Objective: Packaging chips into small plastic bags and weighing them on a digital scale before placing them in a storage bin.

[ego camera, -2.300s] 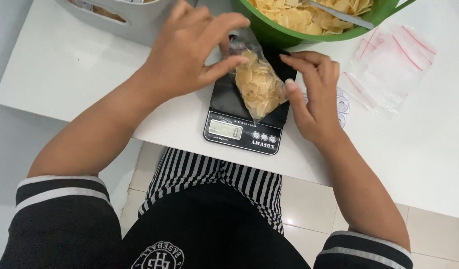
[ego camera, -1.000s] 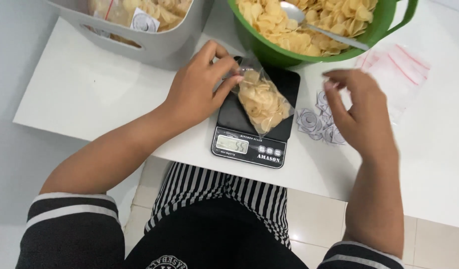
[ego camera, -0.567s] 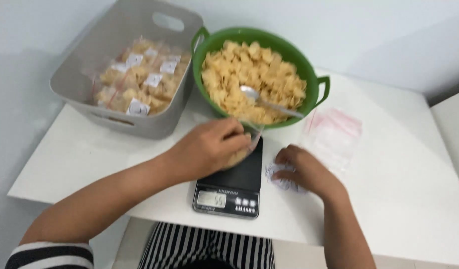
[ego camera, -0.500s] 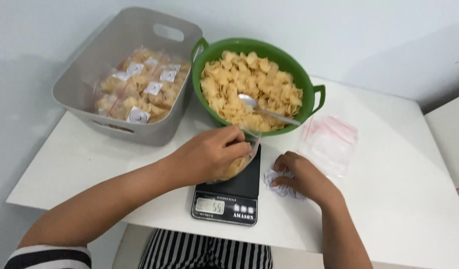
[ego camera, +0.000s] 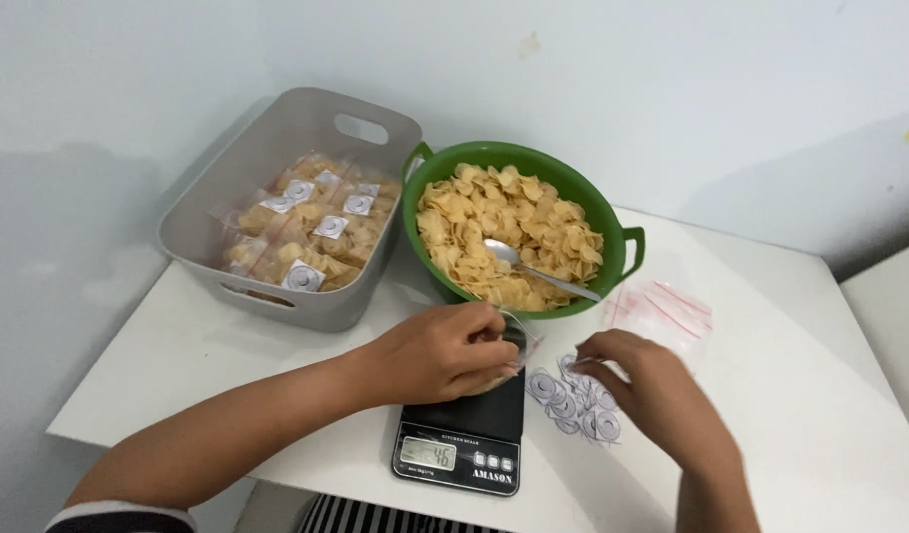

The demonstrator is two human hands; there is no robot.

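While the white table [ego camera: 790, 415] carries everything, a grey tub [ego camera: 277, 178] of sealed snack packets sits at its back left, touching a green bowl [ego camera: 612, 212] heaped with chips and holding a spoon [ego camera: 533, 271]. Before the bowl lies a black kitchen scale [ego camera: 464, 444]. Over it the left hand [ego camera: 445, 350] is curled closed around a small chip bag [ego camera: 522, 341]. Just right, the right hand [ego camera: 652, 390] hovers loosely open, fingertips on round white stickers [ego camera: 568, 400], near empty zip bags [ego camera: 662, 306].
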